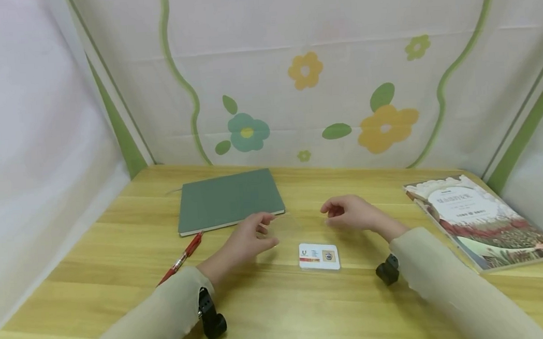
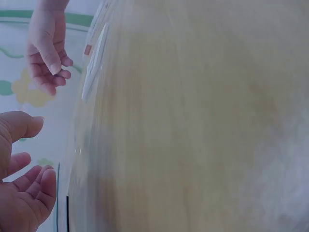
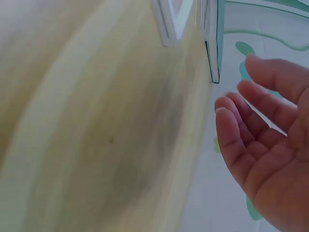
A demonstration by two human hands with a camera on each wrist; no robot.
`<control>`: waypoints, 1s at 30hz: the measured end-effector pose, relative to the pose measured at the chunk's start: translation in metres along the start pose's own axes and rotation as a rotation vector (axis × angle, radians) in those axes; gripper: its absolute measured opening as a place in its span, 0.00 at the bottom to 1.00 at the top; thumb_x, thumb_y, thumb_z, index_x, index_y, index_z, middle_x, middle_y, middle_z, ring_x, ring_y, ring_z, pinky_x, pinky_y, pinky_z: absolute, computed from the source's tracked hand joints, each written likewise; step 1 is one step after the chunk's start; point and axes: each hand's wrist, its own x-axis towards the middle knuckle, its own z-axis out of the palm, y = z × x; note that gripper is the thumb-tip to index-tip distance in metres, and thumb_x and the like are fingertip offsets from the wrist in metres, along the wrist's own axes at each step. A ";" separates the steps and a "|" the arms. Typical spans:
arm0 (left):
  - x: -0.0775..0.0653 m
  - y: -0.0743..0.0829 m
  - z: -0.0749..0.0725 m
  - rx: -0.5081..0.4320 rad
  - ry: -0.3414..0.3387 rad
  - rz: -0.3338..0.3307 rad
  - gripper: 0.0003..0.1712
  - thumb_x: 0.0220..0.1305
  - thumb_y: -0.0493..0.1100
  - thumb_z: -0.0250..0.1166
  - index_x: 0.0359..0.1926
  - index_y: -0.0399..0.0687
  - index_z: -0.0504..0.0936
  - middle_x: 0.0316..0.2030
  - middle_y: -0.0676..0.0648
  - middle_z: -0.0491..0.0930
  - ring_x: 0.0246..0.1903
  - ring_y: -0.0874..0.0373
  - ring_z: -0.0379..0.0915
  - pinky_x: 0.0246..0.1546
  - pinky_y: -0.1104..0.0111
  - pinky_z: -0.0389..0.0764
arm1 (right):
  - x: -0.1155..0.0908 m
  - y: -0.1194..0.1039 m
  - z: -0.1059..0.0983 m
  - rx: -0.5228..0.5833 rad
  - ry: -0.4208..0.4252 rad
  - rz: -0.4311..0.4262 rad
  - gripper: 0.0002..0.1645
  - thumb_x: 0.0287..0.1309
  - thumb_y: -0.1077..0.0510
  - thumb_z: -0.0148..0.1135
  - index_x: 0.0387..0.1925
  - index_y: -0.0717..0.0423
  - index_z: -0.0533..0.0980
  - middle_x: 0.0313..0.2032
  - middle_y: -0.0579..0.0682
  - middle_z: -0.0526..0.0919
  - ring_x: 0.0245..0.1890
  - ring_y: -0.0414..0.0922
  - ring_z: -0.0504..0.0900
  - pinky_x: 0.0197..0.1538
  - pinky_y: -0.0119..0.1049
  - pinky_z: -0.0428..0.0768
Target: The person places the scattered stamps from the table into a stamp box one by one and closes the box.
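Note:
A white card [image 1: 319, 256] with a small logo, a red strip and a square picture lies on the wooden table between both forearms. Just beyond it, a clear, see-through flat piece [image 1: 285, 225] lies by the green notebook's near corner. My left hand [image 1: 247, 238] hovers at the left side of that clear piece, thumb and fingers apart and loosely bent. In the left wrist view the left hand [image 2: 24, 179] has nothing between its fingers. Off to the right of the clear piece is my right hand [image 1: 351, 214]. Its fingers are relaxed and hold nothing in the right wrist view [image 3: 270, 130].
A green notebook [image 1: 229, 200] lies at the back left, with a red pen [image 1: 181, 259] beside its front corner. At the right lies a book [image 1: 482, 221] with an illustrated cover. A flower-printed curtain [image 1: 276, 102] hangs behind the wooden table [image 1: 280, 314].

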 end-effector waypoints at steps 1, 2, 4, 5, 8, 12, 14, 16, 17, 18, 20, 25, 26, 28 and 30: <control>0.001 -0.001 -0.001 0.004 0.006 -0.013 0.31 0.54 0.39 0.68 0.59 0.42 0.70 0.52 0.42 0.73 0.47 0.51 0.72 0.45 0.60 0.76 | 0.003 0.000 0.000 -0.024 -0.020 -0.025 0.18 0.54 0.58 0.63 0.46 0.61 0.77 0.38 0.52 0.80 0.38 0.44 0.76 0.44 0.39 0.75; 0.001 -0.003 -0.002 0.005 0.008 -0.024 0.31 0.53 0.39 0.69 0.59 0.41 0.70 0.51 0.42 0.73 0.47 0.51 0.72 0.45 0.60 0.76 | 0.007 -0.001 0.000 -0.042 -0.041 -0.039 0.19 0.54 0.59 0.63 0.47 0.61 0.77 0.40 0.52 0.80 0.40 0.44 0.76 0.46 0.40 0.74; 0.002 -0.005 -0.002 -0.004 0.006 -0.056 0.33 0.52 0.40 0.70 0.60 0.42 0.70 0.51 0.42 0.73 0.46 0.51 0.72 0.45 0.60 0.76 | 0.013 -0.004 0.000 -0.071 -0.087 -0.063 0.21 0.53 0.59 0.64 0.50 0.60 0.76 0.43 0.53 0.80 0.42 0.45 0.76 0.48 0.42 0.74; 0.002 -0.006 -0.002 -0.008 0.003 -0.068 0.34 0.52 0.40 0.70 0.60 0.42 0.69 0.51 0.43 0.72 0.45 0.52 0.72 0.45 0.60 0.75 | 0.016 -0.006 0.000 -0.084 -0.108 -0.076 0.22 0.53 0.59 0.64 0.51 0.60 0.75 0.44 0.54 0.80 0.44 0.46 0.76 0.50 0.43 0.74; 0.002 -0.007 0.000 -0.004 -0.005 -0.096 0.37 0.51 0.41 0.71 0.61 0.42 0.67 0.52 0.43 0.72 0.44 0.53 0.71 0.44 0.60 0.75 | 0.024 -0.011 0.001 -0.099 -0.158 -0.097 0.25 0.52 0.60 0.64 0.54 0.59 0.74 0.47 0.55 0.79 0.47 0.48 0.76 0.53 0.45 0.73; 0.003 -0.008 0.002 0.019 0.013 -0.134 0.39 0.49 0.43 0.72 0.62 0.43 0.67 0.51 0.42 0.72 0.42 0.53 0.69 0.42 0.61 0.74 | 0.034 -0.018 0.005 -0.121 -0.214 -0.122 0.29 0.51 0.60 0.65 0.57 0.58 0.72 0.51 0.55 0.78 0.50 0.50 0.75 0.55 0.46 0.71; 0.004 -0.008 0.003 0.029 0.021 -0.151 0.40 0.48 0.44 0.73 0.62 0.43 0.67 0.49 0.43 0.72 0.40 0.54 0.68 0.40 0.63 0.73 | 0.039 -0.021 0.009 -0.138 -0.241 -0.124 0.31 0.50 0.60 0.66 0.58 0.58 0.71 0.52 0.55 0.77 0.51 0.50 0.75 0.55 0.45 0.71; 0.005 -0.009 0.004 0.036 0.022 -0.159 0.41 0.47 0.44 0.73 0.62 0.42 0.67 0.47 0.43 0.71 0.38 0.54 0.67 0.37 0.64 0.71 | 0.043 -0.024 0.013 -0.151 -0.261 -0.118 0.32 0.49 0.59 0.67 0.58 0.59 0.71 0.52 0.55 0.77 0.51 0.51 0.75 0.56 0.45 0.71; 0.006 -0.009 0.004 0.041 0.018 -0.159 0.41 0.47 0.44 0.74 0.62 0.41 0.66 0.46 0.43 0.71 0.37 0.54 0.66 0.36 0.65 0.71 | 0.045 -0.025 0.015 -0.159 -0.264 -0.109 0.33 0.49 0.59 0.67 0.58 0.59 0.70 0.52 0.55 0.77 0.51 0.50 0.75 0.55 0.44 0.71; 0.006 -0.010 0.004 0.044 0.016 -0.157 0.42 0.46 0.44 0.74 0.62 0.40 0.66 0.46 0.42 0.70 0.37 0.55 0.66 0.36 0.65 0.70 | 0.047 -0.026 0.016 -0.167 -0.266 -0.102 0.33 0.49 0.59 0.68 0.59 0.59 0.70 0.51 0.55 0.77 0.50 0.50 0.75 0.55 0.44 0.72; 0.007 -0.010 0.005 0.055 0.011 -0.149 0.43 0.46 0.44 0.74 0.62 0.40 0.66 0.46 0.42 0.70 0.36 0.55 0.66 0.35 0.66 0.70 | 0.050 -0.027 0.019 -0.173 -0.264 -0.080 0.33 0.49 0.59 0.68 0.58 0.59 0.70 0.49 0.55 0.77 0.49 0.50 0.75 0.54 0.44 0.72; 0.009 -0.010 0.004 0.087 0.008 -0.135 0.43 0.45 0.44 0.74 0.63 0.39 0.66 0.46 0.43 0.70 0.34 0.56 0.66 0.35 0.66 0.70 | 0.055 -0.031 0.023 -0.189 -0.251 -0.051 0.35 0.47 0.59 0.70 0.59 0.58 0.70 0.46 0.56 0.77 0.47 0.50 0.74 0.52 0.44 0.72; 0.009 -0.011 0.004 0.098 0.008 -0.137 0.43 0.45 0.44 0.74 0.62 0.39 0.66 0.44 0.43 0.70 0.34 0.56 0.66 0.35 0.66 0.70 | 0.055 -0.032 0.024 -0.198 -0.249 -0.055 0.35 0.46 0.59 0.70 0.59 0.58 0.70 0.47 0.56 0.76 0.47 0.49 0.74 0.52 0.44 0.73; 0.010 -0.012 0.003 0.120 0.008 -0.139 0.43 0.46 0.44 0.74 0.62 0.38 0.66 0.43 0.44 0.69 0.33 0.56 0.66 0.34 0.66 0.70 | 0.057 -0.033 0.026 -0.211 -0.246 -0.064 0.36 0.45 0.59 0.70 0.59 0.58 0.69 0.47 0.56 0.76 0.47 0.49 0.74 0.52 0.44 0.73; 0.011 -0.015 0.003 0.136 0.005 -0.138 0.42 0.46 0.45 0.74 0.61 0.38 0.68 0.41 0.44 0.69 0.32 0.57 0.67 0.34 0.66 0.70 | 0.058 -0.034 0.028 -0.219 -0.244 -0.064 0.37 0.45 0.59 0.71 0.59 0.58 0.69 0.47 0.56 0.76 0.47 0.49 0.74 0.51 0.44 0.73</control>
